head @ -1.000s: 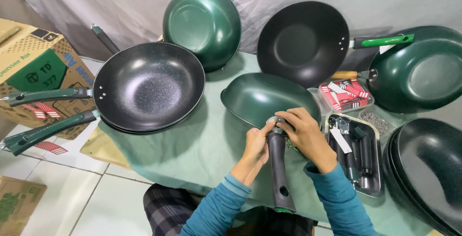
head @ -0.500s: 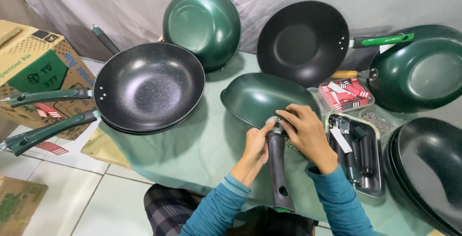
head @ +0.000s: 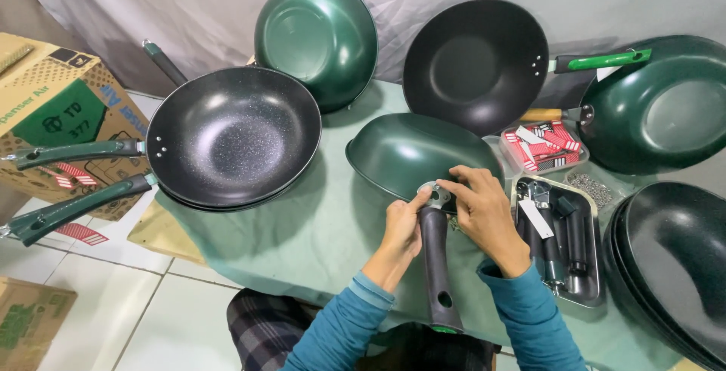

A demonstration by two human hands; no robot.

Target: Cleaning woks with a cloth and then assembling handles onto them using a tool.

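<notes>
Green upturned wok (head: 412,152), handle (head: 439,265) in both hands' grip, w/ parts tray (head: 594,295) beside.

An upturned wok (head: 412,152) lay near the counter's (head: 302,242) front edge, its handle (head: 437,265) reaching over that edge between the left hand (head: 401,227) and right hand (head: 484,216). Two stacked woks (head: 234,136) sat at the left edge. A tray of handles (head: 563,242) lay just right of the hands, a tub of packets (head: 541,146) behind it. More woks (head: 665,265) were stacked at the right edge.
</notes>
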